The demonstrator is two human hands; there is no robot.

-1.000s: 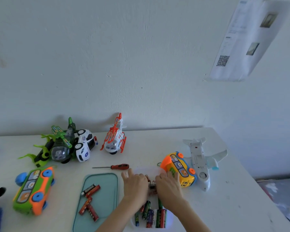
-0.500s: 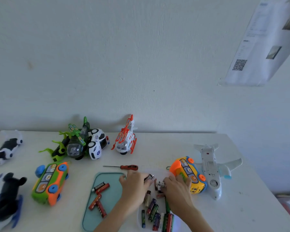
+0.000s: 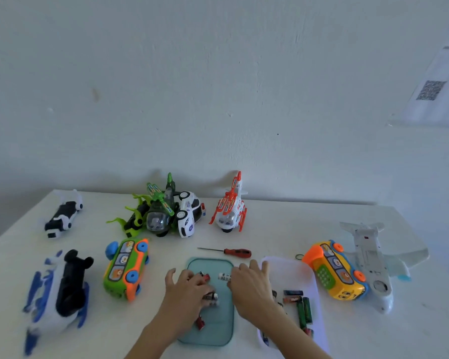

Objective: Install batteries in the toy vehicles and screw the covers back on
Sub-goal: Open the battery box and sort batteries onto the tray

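Left fingers: the left hand lies palm-down over the teal tray, fingers curled onto the red batteries under it; whether they actually pinch one cannot be told, the knuckles hide the tips.
Right fingers: the right hand has index and thumb closed on a white battery at the tray's far right corner, while the other fingers fan out loose above it.
What just changed: a second ago both hands were working in the white tray of mixed batteries; now both are over the teal one, and the view has swung left with them, bringing the toys at the left edge into sight.
What it means: judging by that, the person is sorting or picking cells onto the teal tray, so loading is still ahead, no vehicle in hand yet.
Batteries: a few red ones on the teal tray, one at its near edge; green and dark ones lie in the white tray just right of the right wrist.
Screwdriver: the red-handled screwdriver lies untouched just beyond the teal tray.
Vehicles: green bus on its side left of the hands; yellow bus and upturned white plane to the right; helicopters and police car along the wall.
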